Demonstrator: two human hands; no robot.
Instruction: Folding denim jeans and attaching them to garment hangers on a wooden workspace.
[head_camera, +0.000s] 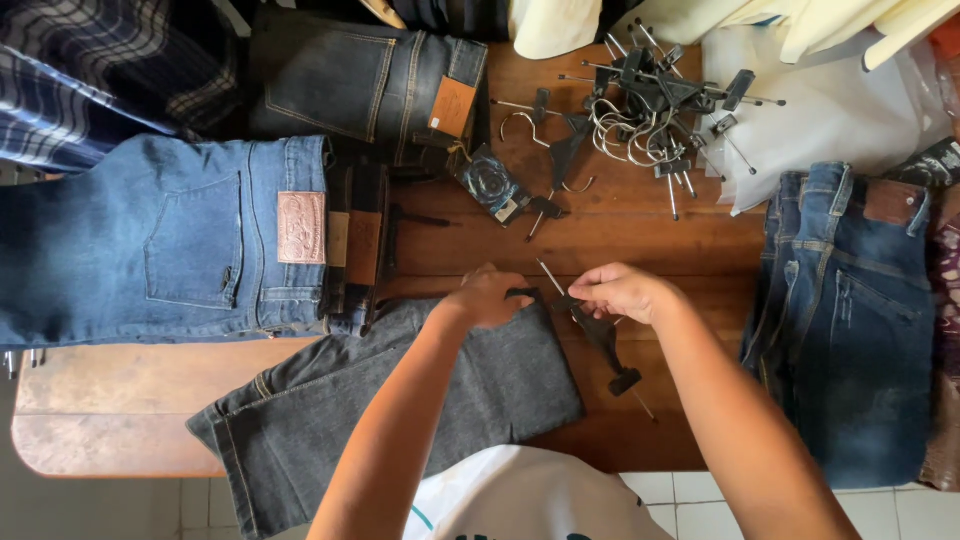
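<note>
- Wooden table (120, 400) is seen from straight above, pretty much buried in denim, with pale floor tiles along the bottom edge.
- Dark grey jeans (400, 400) are laid folded across the near edge of the table, waist end toward the middle.
- Left hand (487, 298) is rested on the top edge of those grey jeans, fingers (510, 300) curled and pinched on the fabric right by a black clip.
- Right hand (622, 292) is closed on the upper end of a black clip hanger (600, 335), fingers (590, 297) bunched together around it.
- The hanger is angled down and right from those fingers, its far clip lying on the bare wood just beside the grey jeans.
- Both hands are kept close, nearly touching, with the hanger's top clip between them.
- Blue jeans (170, 240) are stacked to the left, another dark blue pair (850, 320) to the right.
- A messy pile of spare hangers (650, 110) is heaped at the far side, well apart from the hands.
</note>
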